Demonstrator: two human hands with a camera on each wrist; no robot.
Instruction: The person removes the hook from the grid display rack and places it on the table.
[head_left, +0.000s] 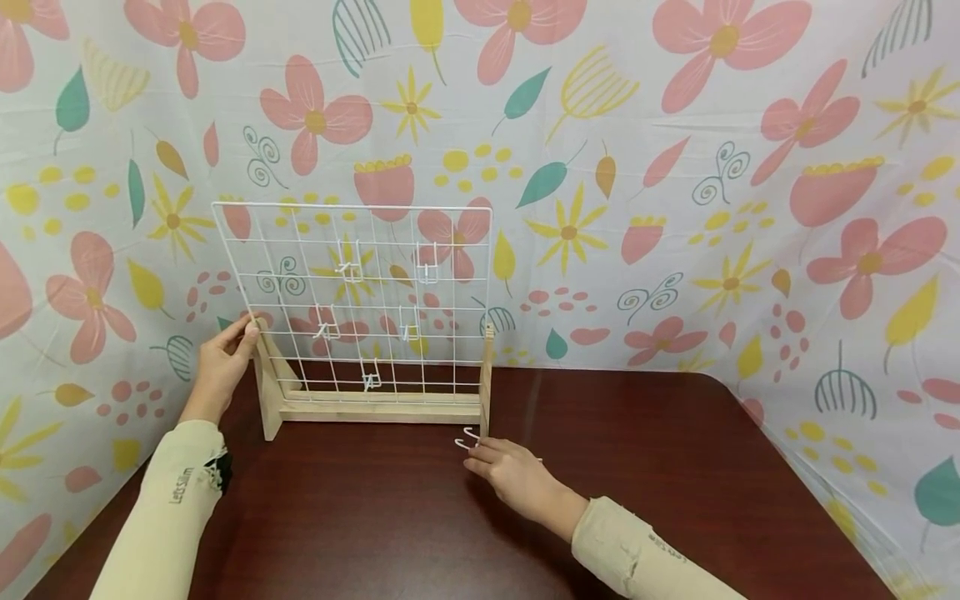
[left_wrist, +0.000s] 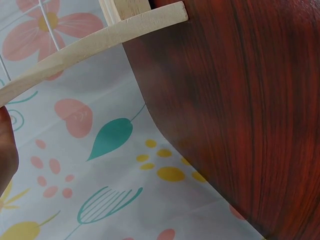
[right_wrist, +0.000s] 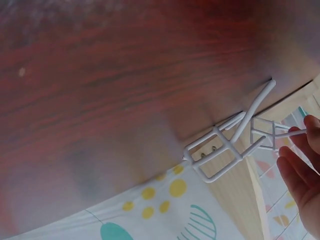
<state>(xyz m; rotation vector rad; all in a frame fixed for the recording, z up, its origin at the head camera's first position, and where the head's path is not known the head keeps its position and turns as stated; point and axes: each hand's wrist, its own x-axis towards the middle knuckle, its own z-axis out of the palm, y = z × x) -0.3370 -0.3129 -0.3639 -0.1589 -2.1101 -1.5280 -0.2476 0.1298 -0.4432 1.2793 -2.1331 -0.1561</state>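
Note:
A white wire grid panel (head_left: 352,279) stands in a pale wooden stand (head_left: 382,408), with several white wire hooks hanging on it. My left hand (head_left: 225,358) pinches the top of the stand's left upright (head_left: 268,392). In the left wrist view that upright (left_wrist: 95,42) crosses the top, with only part of the left hand (left_wrist: 6,150) showing. Beside the right upright, my right hand (head_left: 517,479) is low over the table. In the right wrist view, its fingers pinch the prong of a white wire hook (right_wrist: 264,134); another white hook (right_wrist: 220,150) lies nearer the camera.
The stand rests on a dark reddish-brown table (head_left: 360,500), towards its back left. A white cloth (head_left: 600,317) printed with flowers and leaves hangs behind the table and along both sides.

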